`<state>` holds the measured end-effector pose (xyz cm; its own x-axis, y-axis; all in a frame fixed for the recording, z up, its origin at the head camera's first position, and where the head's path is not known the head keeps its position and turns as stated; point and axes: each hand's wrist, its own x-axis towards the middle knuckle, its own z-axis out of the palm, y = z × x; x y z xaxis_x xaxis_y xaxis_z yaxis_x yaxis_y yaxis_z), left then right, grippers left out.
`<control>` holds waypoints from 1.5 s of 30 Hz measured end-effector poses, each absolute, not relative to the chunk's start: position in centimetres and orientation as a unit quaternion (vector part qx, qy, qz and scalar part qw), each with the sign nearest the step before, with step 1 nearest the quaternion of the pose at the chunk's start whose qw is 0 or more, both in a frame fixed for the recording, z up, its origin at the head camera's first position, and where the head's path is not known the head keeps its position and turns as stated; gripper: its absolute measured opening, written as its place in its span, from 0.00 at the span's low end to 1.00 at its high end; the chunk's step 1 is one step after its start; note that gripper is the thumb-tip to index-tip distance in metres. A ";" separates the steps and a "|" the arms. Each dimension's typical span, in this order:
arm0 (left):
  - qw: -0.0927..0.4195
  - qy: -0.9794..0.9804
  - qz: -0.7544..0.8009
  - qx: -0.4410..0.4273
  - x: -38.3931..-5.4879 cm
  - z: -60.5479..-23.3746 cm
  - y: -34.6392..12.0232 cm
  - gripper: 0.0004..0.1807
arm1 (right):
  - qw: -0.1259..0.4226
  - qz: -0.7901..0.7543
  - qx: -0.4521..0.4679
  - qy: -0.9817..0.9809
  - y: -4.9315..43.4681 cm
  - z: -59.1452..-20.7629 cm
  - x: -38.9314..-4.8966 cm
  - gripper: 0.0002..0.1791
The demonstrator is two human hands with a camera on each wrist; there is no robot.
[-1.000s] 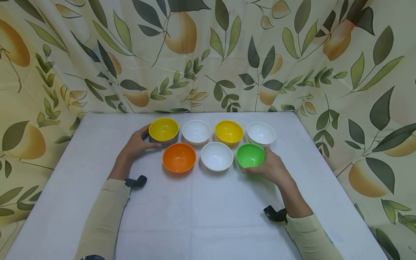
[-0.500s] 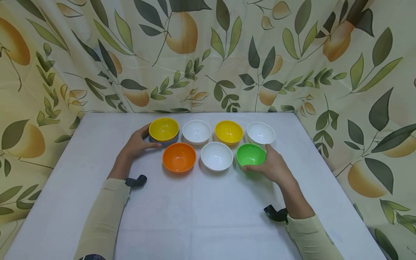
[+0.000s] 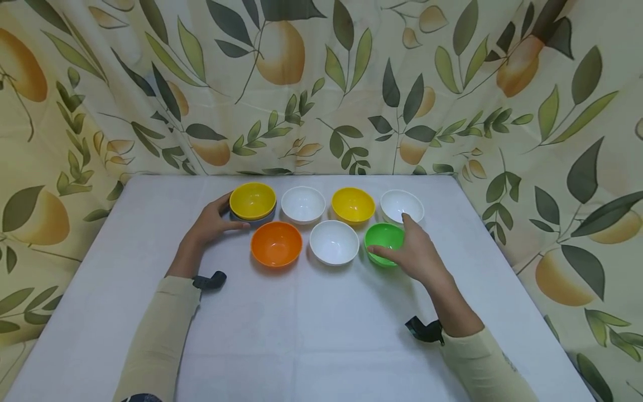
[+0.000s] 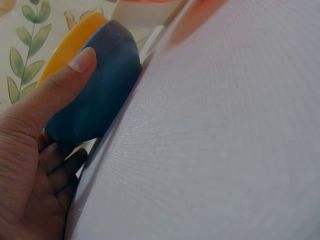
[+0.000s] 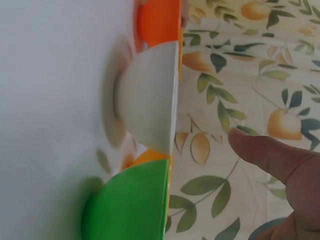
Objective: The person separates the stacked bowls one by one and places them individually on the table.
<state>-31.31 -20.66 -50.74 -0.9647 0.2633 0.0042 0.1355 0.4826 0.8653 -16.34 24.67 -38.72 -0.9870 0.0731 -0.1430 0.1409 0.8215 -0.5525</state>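
Note:
A yellow bowl (image 3: 253, 200) sits nested inside a dark blue bowl (image 4: 107, 85) at the back left. My left hand (image 3: 210, 220) holds the blue bowl from its left side, thumb on its near wall and fingers behind. In the front row, a green bowl (image 3: 384, 237) stands on the white cloth. Over its right part hovers my right hand (image 3: 418, 251), thumb and fingers spread, covering some of the rim in the head view. Seen from the right wrist, the thumb (image 5: 265, 155) is apart from the green bowl, above rim height.
Left of the green bowl stand a white bowl (image 3: 334, 242) and an orange bowl (image 3: 276, 244). Behind them, a white bowl (image 3: 303, 205), a second yellow bowl (image 3: 353, 205) and another white bowl (image 3: 401, 206) line the back. A patterned curtain (image 3: 321, 89) hangs behind the table.
My right hand has let go of the green bowl and risen slightly, its thumb now over the bowl. The left hand and the bowls have stayed in place.

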 end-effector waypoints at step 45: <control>0.051 0.851 0.504 0.136 -31.4 -51.1 -20.9 0.61 | 0.065 -0.257 -0.149 0.953 4.5 -34.0 -27.1 0.69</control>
<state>-31.38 -20.90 -51.06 -0.9577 0.2834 0.0505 0.1804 0.4544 0.8723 -27.14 4.53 -34.02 -0.9475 -0.3162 -0.0468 -0.2499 0.8240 -0.5086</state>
